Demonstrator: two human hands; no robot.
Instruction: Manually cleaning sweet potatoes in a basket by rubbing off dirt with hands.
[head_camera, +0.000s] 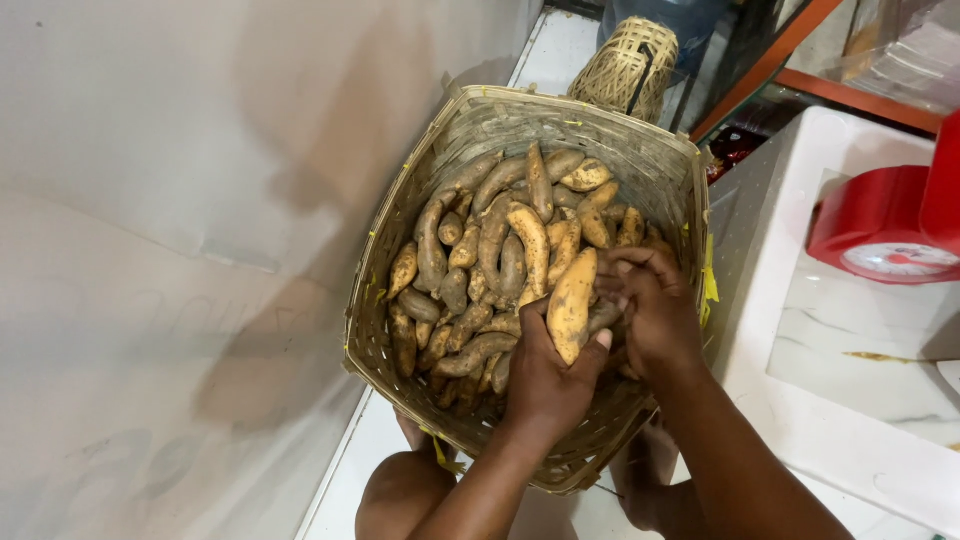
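Large woven bamboo basket (400, 300) sits on the floor, filled with dirt-streaked tan sweet potatoes (480, 270). My left hand (545, 375) grips one big potato (572, 305) above the heap. My right hand (655, 310), fingers curled, touches its upper end.

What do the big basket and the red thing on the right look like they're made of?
Big basket: woven split cane or bamboo, by its look; pale interlaced strips, matte, unpainted. Red thing: probably a painted metal or plastic scale housing; smooth, glossy red above a white dial face.
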